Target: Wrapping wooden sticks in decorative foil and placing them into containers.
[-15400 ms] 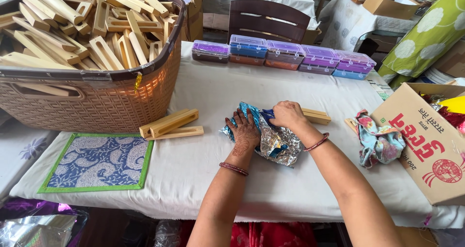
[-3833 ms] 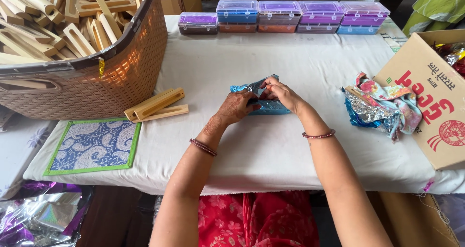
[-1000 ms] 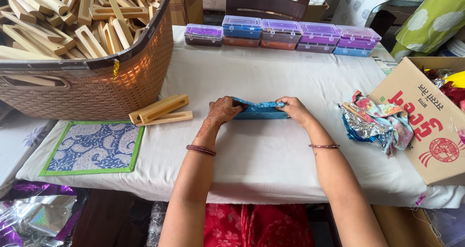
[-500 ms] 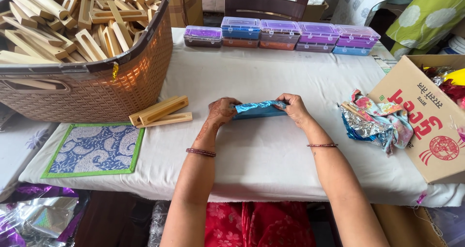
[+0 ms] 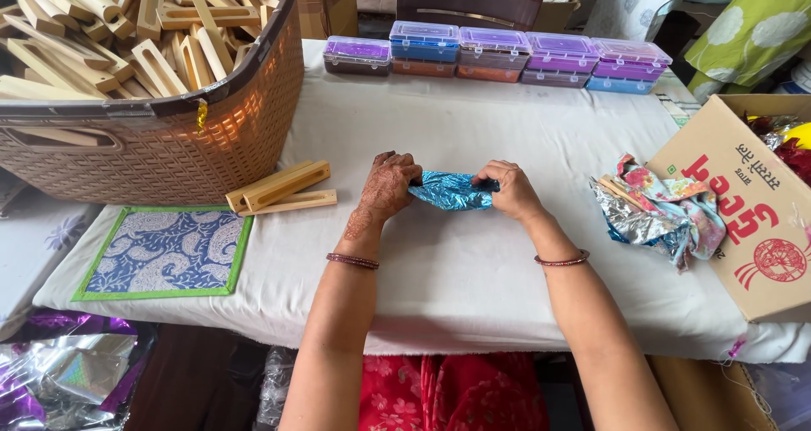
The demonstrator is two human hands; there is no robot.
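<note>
- Both hands pinch a small blue foil-wrapped bundle [image 5: 452, 191] at the middle of the white-clothed tabletop [image 5: 473, 270]; the foil rests on the cloth between them
- The left hand [image 5: 387, 186] grips the bundle's left end, fingers curled tight over it; the right hand [image 5: 509, 189] pinches the right end, knuckles up
- To my eye, tidy wrapping here calls for even tension at both ends, foil pressed flat, no tearing
- Both forearms reach straight forward, wrists low; 2 bangles show
- Wooden blocks [image 5: 279, 190] lie to the left beside a woven basket [image 5: 169, 144]; crumpled foil sheets [image 5: 663, 215] lie to the right
</note>
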